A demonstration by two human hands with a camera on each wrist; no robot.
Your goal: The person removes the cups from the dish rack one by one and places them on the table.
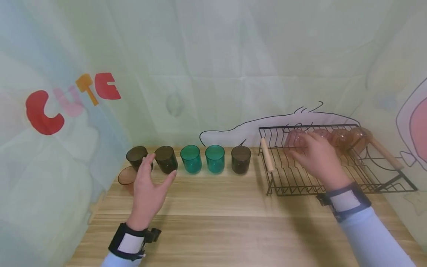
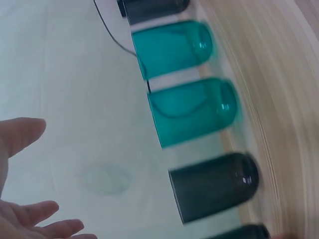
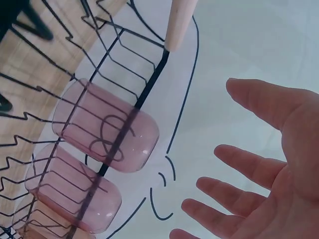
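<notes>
My left hand [image 1: 146, 196] hovers with thumb and fingers spread, holding nothing. In the head view it overlaps a pinkish-amber glass [image 1: 125, 177] at the row's left end and the edge of a dark glass [image 1: 136, 157]. Beside these stand another dark glass [image 1: 166, 161], two green glasses [image 1: 191, 160] and a dark brown glass [image 1: 241, 161], all mouth up. Over the black wire dish rack [image 1: 300, 194], my right hand [image 1: 320, 159] is empty, its fingers apart. Close by it, a pink glass [image 3: 107, 127] sits upside down in the rack, next to a second pink glass [image 3: 75, 189].
Amber glasses [image 1: 358, 141] occupy the rack's right part. A wooden handle [image 1: 267, 155] marks the rack's left side, another [image 1: 386, 152] its right. The wooden table [image 1: 213, 237] meets a printed cloth backdrop [image 1: 213, 92] behind the glasses and along both sides.
</notes>
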